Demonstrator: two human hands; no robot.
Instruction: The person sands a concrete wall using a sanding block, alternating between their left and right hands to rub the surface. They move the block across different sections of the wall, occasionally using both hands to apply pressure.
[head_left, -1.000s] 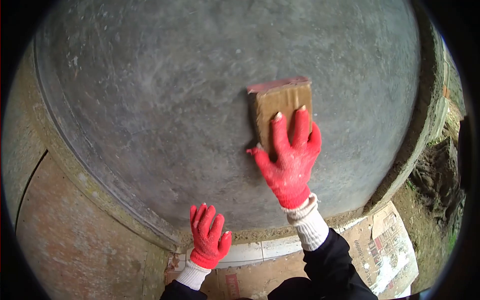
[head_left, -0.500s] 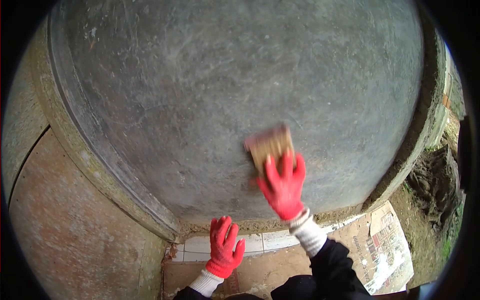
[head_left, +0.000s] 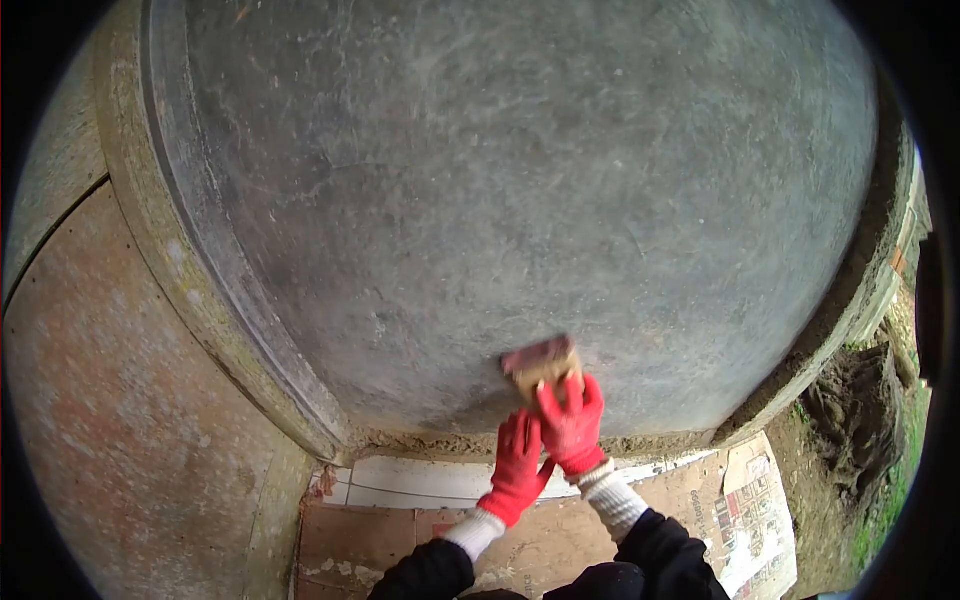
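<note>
A flat, tan, wood-coloured block [head_left: 540,366] with a dark reddish far edge lies against the grey plastered wall [head_left: 480,200], low down near its base. My right hand [head_left: 574,428], in a red-coated glove with a white knit cuff, is closed over the near part of the block, fingers pointing up along it. Just left of it is my left hand [head_left: 517,468], gloved the same way. Its fingers stretch upward, tips right at the block's lower left corner, and its thumb points toward my right wrist. Nothing shows in the left palm.
A rough mortar ledge and white tiles [head_left: 410,480] run along the wall's foot. Printed cardboard [head_left: 370,540] covers the floor below me. A raised concrete border [head_left: 190,290] and brownish panel [head_left: 140,380] stand left. At right lies a dark crumpled heap [head_left: 855,410] on soil.
My right hand has brought the block down the wall toward its base. My left hand has moved right and up, from apart to beside the right hand. The view has shifted slightly.
</note>
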